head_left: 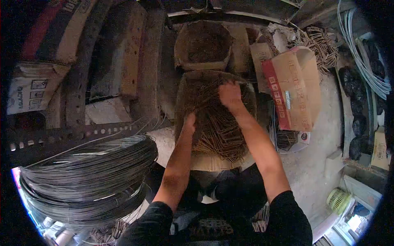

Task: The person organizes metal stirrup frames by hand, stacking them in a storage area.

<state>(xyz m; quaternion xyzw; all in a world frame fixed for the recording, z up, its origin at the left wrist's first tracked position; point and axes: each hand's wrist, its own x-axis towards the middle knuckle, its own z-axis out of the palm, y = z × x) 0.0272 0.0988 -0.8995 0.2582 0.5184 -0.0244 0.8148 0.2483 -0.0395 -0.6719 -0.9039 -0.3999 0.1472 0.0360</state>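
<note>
A cardboard box (200, 167) stands in front of me, holding a heap of thin bent rusty wire pieces (221, 137). My left hand (190, 123) is at the left side of the heap, inside the box; its fingers are mostly dark and unclear. Over the far right part of the heap is my right hand (230, 95), its fingers bent down toward the wires. Whether it grips any of them is too blurred to tell.
Behind stands another open box (203, 65). A red and tan carton (293, 90) is at the right, with more bent wires (316, 45) beyond. Large wire coils (86, 180) lie at the left, below a perforated metal beam (74, 134). A yellow basket (339, 200) sits lower right.
</note>
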